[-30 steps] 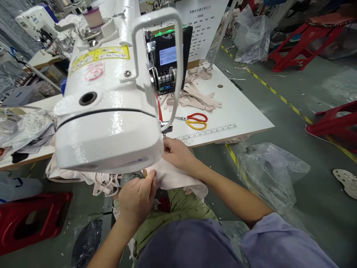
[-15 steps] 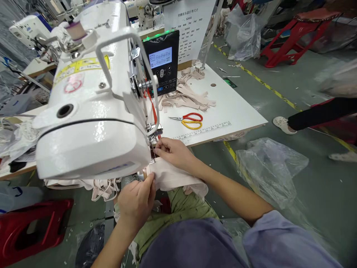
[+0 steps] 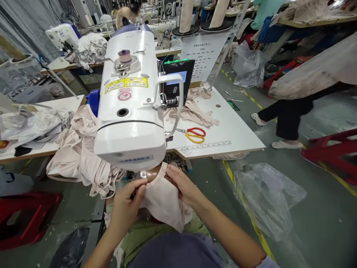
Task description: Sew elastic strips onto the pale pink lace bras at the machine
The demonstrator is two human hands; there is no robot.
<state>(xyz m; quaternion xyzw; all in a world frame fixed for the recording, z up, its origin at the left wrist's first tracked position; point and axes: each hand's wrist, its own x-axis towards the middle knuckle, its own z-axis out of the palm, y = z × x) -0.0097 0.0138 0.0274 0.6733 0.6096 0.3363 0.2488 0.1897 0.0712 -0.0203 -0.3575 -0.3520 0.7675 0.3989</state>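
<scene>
Pale pink fabric piece, soft and slightly creased, with a curved banded top edge, held up just under the nose of the white sewing machine and hanging down over the lap. Left hand pinched shut on the piece's left edge, thumb and fingers together on the cloth; right hand clamped on the upper right edge close to the band. Both hands off the worktop, just in front of its near edge, with the machine head overhanging directly above and leaving little clearance there. Open floor to the right of the knees, apart from one crumpled clear plastic bag and a yellow-striped line running past it. One pair of red-and-yellow scissors lying flat right of the machine, near a printed ruler strip along the worktop's front edge. One loose heap of beige straps behind the scissors, beside one dark control panel with a lit screen. Large bundle of matching pink garments spilling over the left edge of the worktop. One person's legs passing on the far right, well apart from the hands.
</scene>
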